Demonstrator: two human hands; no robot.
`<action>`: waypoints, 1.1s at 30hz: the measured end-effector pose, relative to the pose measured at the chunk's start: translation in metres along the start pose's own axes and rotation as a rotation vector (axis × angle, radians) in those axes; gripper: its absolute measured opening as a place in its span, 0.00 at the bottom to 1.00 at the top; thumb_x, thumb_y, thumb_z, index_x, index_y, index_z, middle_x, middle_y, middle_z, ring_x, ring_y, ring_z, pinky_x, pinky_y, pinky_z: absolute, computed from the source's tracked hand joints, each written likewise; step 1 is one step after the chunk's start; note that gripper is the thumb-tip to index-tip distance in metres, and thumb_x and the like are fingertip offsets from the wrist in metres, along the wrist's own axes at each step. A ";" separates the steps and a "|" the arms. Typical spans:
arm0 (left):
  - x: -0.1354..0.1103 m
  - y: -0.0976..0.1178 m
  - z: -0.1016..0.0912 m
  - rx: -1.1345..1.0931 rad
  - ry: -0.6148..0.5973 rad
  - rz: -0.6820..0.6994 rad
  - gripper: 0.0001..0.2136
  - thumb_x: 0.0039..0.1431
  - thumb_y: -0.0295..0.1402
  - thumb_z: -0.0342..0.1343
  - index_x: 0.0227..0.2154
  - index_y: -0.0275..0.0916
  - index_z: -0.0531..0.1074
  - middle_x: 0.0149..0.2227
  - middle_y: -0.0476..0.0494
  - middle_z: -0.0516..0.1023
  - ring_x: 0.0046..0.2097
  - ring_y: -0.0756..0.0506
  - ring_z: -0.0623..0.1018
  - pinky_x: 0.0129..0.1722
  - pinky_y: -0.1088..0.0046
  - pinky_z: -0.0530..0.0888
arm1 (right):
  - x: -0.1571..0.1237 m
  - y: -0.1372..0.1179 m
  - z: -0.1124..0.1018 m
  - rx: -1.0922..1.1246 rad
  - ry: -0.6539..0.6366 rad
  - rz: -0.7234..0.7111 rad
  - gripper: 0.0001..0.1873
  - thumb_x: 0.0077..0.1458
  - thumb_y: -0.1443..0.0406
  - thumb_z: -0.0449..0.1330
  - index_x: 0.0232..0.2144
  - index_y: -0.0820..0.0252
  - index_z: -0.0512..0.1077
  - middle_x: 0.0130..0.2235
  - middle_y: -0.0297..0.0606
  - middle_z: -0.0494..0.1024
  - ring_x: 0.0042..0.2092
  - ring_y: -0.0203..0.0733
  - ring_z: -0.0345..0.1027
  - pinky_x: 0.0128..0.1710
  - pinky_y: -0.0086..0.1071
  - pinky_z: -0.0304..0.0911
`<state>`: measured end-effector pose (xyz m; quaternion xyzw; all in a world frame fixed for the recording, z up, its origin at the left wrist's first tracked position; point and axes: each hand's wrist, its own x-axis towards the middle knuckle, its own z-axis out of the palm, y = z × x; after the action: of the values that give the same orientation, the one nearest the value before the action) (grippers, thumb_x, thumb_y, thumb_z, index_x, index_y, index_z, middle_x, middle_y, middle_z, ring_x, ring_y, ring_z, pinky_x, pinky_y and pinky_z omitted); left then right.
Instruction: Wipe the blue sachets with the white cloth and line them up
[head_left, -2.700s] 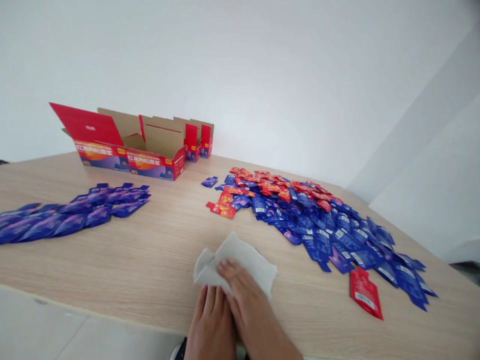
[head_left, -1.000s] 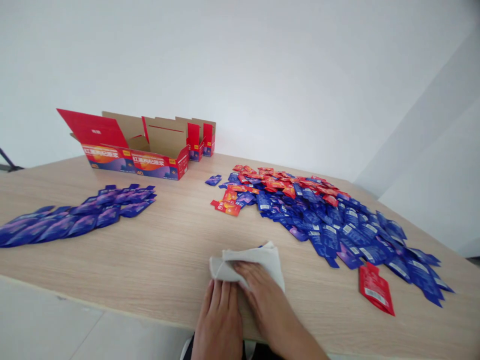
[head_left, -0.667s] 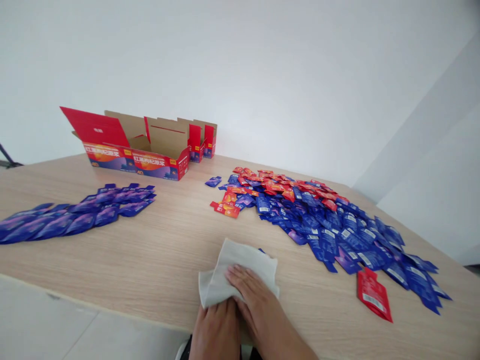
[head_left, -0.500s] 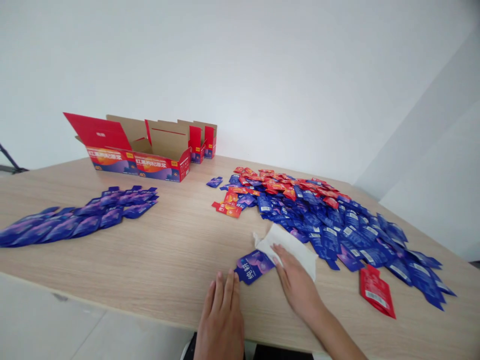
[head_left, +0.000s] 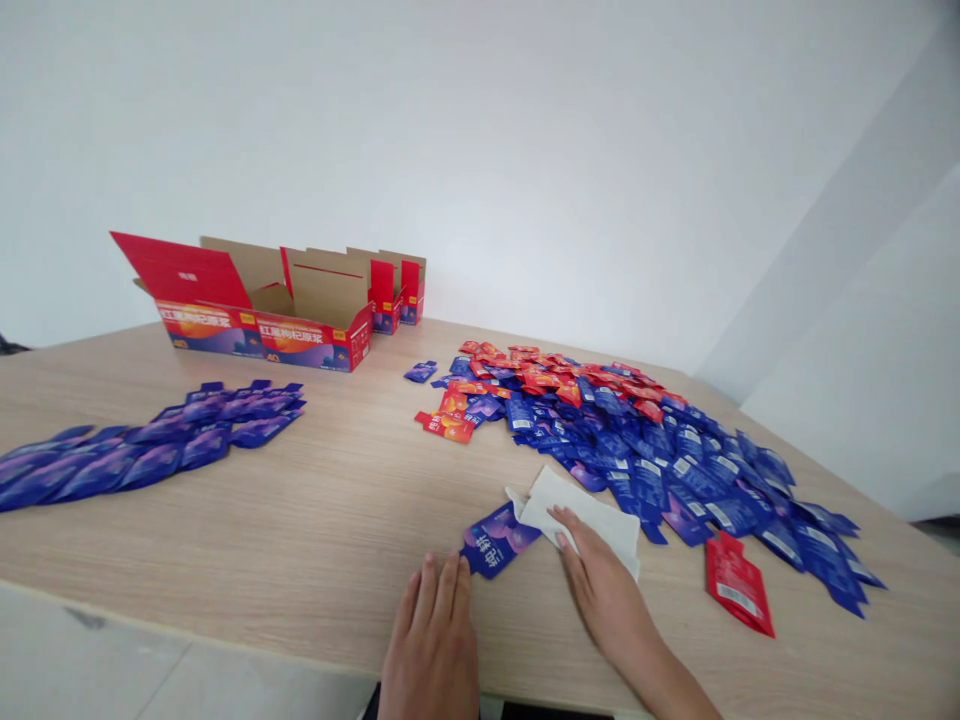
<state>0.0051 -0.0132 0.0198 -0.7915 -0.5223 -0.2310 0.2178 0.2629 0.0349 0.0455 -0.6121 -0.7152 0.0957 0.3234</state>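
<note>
My left hand (head_left: 431,635) lies flat near the table's front edge, palm down, fingers stretched forward. Its fingertips touch the capped end of a blue-and-purple pouch (head_left: 491,540) lying face up. Under the fingers of my right hand (head_left: 600,585) is a folded white cloth (head_left: 581,505), gripped against the tabletop beside the pouch. One edge of that cloth overlaps the pouch's far right end. Just right of my right hand, a single red pouch (head_left: 739,585) lies with its barcode up.
A large heap of blue pouches (head_left: 622,450) mixed with red pouches (head_left: 540,370) spreads across the right. Overlapping rows of blue pouches (head_left: 187,440) lie at left. Open cardboard boxes (head_left: 300,345) stand at the back left. A white wall (head_left: 570,180) rises behind the wooden table (head_left: 337,520).
My right hand and the cloth have shifted slightly right and nearer to me relative to the pouch. My left hand keeps its place at the pouch's end. The camera view has tilted a little.
</note>
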 end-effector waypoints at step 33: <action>0.019 0.017 -0.013 -0.175 -0.093 -0.055 0.24 0.57 0.18 0.48 0.53 0.42 0.75 0.54 0.48 0.81 0.52 0.43 0.78 0.50 0.63 0.78 | -0.016 -0.083 0.019 0.083 -0.121 -0.293 0.28 0.69 0.69 0.49 0.68 0.51 0.63 0.68 0.39 0.69 0.69 0.47 0.62 0.68 0.50 0.61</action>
<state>0.0262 -0.0129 0.0396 -0.8027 -0.5312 -0.2448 0.1168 0.1849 0.0059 0.0692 -0.4807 -0.8104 0.1138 0.3150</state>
